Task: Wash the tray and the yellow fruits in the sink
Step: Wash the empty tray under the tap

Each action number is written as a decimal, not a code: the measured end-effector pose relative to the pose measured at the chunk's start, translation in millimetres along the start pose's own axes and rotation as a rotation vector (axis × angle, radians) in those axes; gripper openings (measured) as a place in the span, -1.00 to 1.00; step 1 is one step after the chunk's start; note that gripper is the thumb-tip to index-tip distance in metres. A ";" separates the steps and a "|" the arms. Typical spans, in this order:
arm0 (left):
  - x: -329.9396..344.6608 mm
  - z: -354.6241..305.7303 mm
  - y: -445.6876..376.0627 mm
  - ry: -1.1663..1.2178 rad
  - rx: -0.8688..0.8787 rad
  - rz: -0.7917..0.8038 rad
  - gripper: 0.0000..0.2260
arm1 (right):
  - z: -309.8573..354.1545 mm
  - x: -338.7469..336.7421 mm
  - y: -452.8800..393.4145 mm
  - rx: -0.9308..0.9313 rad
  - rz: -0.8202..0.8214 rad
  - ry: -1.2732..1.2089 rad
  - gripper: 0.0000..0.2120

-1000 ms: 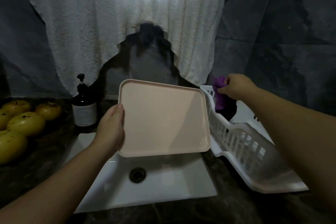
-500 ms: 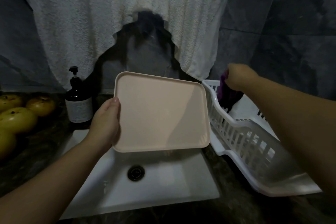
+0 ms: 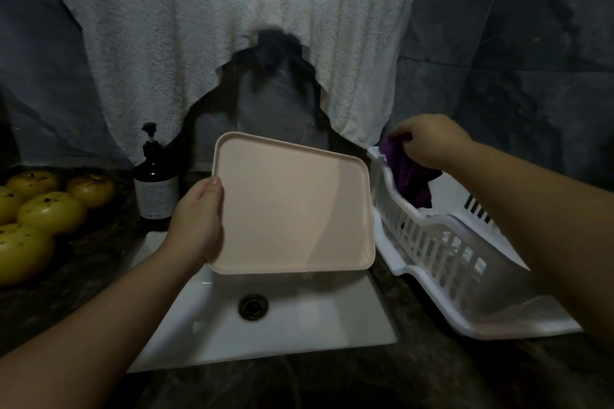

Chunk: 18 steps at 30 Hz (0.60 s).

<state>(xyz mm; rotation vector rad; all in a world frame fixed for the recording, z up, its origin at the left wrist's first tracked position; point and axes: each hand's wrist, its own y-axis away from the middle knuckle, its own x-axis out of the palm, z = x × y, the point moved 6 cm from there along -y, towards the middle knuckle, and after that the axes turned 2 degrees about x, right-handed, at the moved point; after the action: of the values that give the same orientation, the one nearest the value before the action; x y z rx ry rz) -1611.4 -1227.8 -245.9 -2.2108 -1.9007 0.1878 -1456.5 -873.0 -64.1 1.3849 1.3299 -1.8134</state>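
Sink dry, wash not begun: left of it 5 yellow fruits wait on the counter, above it left hand grips the tilted tray, right of it right hand pinches a purple cloth in the rack.

We lose the left hand's fingers behind the pink tray; only the thumb shows on its rim. The tray also covers the back of the white sink. The yellow fruits run off the left edge. The right hand's fingertips sink into the purple cloth, whose lower part drops behind the dish rack wall. The soap bottle label is too dim to read.
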 end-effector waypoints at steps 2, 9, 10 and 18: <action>-3.5 -0.1 3.4 -0.004 -0.006 -0.010 -0.76 | 12.7 11.5 14.7 -0.124 0.160 0.058 -0.58; -9.8 -7.6 19.1 -0.042 -0.017 -0.030 -0.74 | 16.0 44.9 55.3 -0.137 0.494 0.110 -0.66; -10.0 -9.2 20.4 -0.044 -0.015 -0.024 -0.74 | 15.1 43.2 56.2 -0.127 0.478 0.089 -0.65; -11.3 -15.6 20.2 -0.069 0.034 -0.011 -0.76 | 23.2 35.4 53.5 -0.155 0.324 -0.039 -0.74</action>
<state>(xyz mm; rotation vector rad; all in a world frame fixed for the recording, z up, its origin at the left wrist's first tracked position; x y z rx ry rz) -1590.1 -1243.0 -236.4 -2.1983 -1.9298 0.2964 -1435.2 -909.5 -117.7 1.3821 1.1248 -1.4845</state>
